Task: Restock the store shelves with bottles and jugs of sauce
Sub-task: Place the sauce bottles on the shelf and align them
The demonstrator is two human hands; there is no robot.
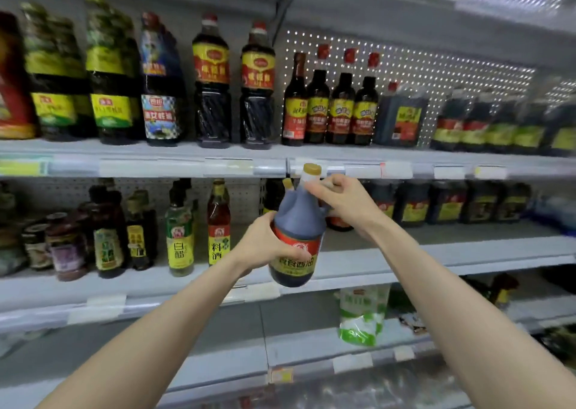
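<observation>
Middle shelf: jars far left, then two yellow-label bottles. Left hand wraps the jug low on its body, with the thumb across the red-yellow label and the fingers curled behind. Jug is dark with its yellow cap up, slightly tilted, held in the air in front of the middle shelf, not resting on it. Its cap overlaps the upper shelf's price rail. Right hand grips the jug near the neck, fingers curled at the handle; exact hold partly hidden. Right of that, a row of dark jugs stands on the same shelf. White-green bag on the shelf below.
</observation>
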